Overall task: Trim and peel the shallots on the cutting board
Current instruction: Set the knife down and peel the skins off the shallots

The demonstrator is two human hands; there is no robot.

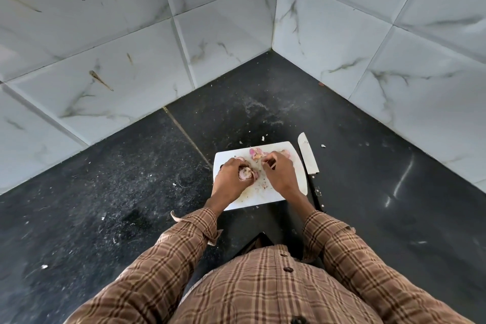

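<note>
White board, one knife beside it. Left hand grips one shallot; right hand pinches peel. Peel pile at far edge, uncountable.

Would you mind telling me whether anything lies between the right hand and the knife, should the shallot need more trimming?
Nothing visible does. The knife lies on the counter just beyond the cutting board's right edge, beside the right hand. The left hand holds the shallot.
</note>
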